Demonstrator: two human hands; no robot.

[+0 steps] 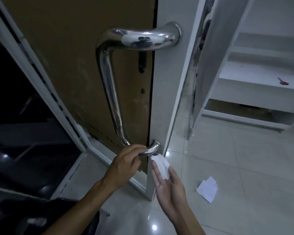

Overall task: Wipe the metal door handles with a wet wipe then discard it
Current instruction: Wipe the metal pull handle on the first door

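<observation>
A long polished metal door handle (pixel 109 78) runs down a brown-panelled door with a white frame. My left hand (pixel 126 161) grips the handle at its lower bend, fingers curled round the tube. My right hand (pixel 168 185) is palm up just below the lower mount, fingers straight. A white wet wipe (pixel 160 166) lies across those fingers, its upper end touching the door frame under the handle's foot.
A white door edge (pixel 159 99) stands beside a second open white-framed door (pixel 209 68). A white paper scrap (pixel 208 189) lies on the glossy tiled floor. White steps (pixel 255 85) rise at the right, with a small red object (pixel 283 81) on one.
</observation>
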